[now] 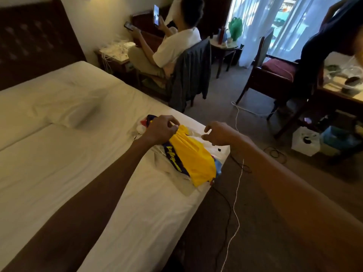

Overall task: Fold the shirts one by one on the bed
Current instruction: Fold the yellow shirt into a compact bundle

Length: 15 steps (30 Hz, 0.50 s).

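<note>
A yellow shirt [193,160] with a dark blue printed band lies bunched near the right edge of the white bed [78,173], on top of white garments [172,173]. My left hand [162,129] pinches the shirt's upper end with curled fingers. Just to the right, my right hand [217,134] hovers over the white fabric, its fingers loosely curled and holding nothing. Behind my left hand a small heap of red, white and dark clothes [144,123] shows partly.
A pillow [66,107] lies at the head of the bed. A person sits on a chair [188,75] beside the bed, holding phones. Cables [236,193] trail over the carpet. An armchair [275,75], a desk [341,91] and another person stand at the right.
</note>
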{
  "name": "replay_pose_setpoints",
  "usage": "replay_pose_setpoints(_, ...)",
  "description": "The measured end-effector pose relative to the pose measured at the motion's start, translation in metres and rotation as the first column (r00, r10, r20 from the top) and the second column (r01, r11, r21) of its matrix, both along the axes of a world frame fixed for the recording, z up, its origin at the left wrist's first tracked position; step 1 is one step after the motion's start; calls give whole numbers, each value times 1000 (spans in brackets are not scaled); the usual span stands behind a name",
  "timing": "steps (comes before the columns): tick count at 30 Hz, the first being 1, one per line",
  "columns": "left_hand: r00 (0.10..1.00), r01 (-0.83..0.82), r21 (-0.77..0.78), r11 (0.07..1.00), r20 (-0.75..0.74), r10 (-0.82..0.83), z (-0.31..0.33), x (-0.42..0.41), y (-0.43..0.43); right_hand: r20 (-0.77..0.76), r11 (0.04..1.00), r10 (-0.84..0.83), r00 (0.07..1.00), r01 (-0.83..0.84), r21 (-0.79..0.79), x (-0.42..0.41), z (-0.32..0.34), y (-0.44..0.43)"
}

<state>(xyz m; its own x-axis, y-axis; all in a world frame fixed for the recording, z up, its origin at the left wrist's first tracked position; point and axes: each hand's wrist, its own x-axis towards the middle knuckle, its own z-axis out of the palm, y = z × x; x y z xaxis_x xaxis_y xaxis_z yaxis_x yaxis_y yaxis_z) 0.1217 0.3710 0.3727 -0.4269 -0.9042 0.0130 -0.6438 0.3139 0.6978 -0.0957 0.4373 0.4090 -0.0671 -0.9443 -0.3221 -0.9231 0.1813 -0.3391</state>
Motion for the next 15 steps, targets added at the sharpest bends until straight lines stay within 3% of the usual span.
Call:
replay_pose_setpoints(6, 994, -106, 29, 994, 22, 105, -9, -46, -116, 20, 999, 31, 999, -30, -34, -55, -21, -122)
replay_pose_setpoints(15, 925, -374, 104, 921, 115, 363, -74, -71, -239, 95, 969, 172, 981, -185, 162, -103, -99, -292)
